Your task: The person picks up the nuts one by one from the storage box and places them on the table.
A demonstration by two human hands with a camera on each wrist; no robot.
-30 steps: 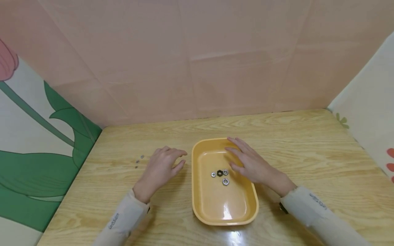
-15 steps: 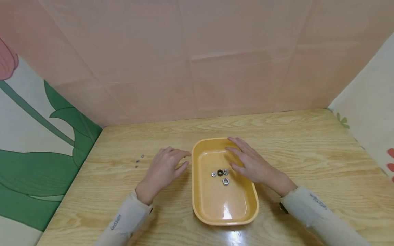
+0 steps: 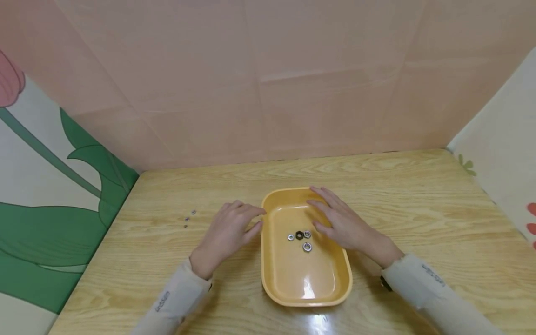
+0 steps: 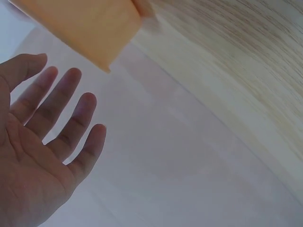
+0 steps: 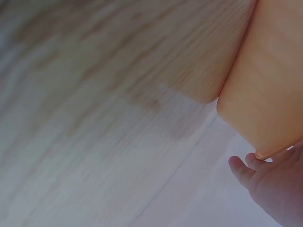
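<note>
A yellow plastic tray lies on the wooden table. Inside it sit a black hex nut and several silver nuts, the largest silver nut nearest the front. My left hand is at the tray's left rim, thumb and index finger apart; the left wrist view shows the hand with bent, spread fingers and a bare palm. My right hand lies over the tray's right rim, fingers loosely spread above the inside. From the right wrist, the hand shows at the tray's edge.
Three tiny metal pieces, among them a small nut, lie on the table left of the left hand. A pink sheet stands behind the table, and printed cloths border the sides.
My left hand has moved right, from beside the tray up to its left rim. The right hand, the tray and the nuts stay where they were.
</note>
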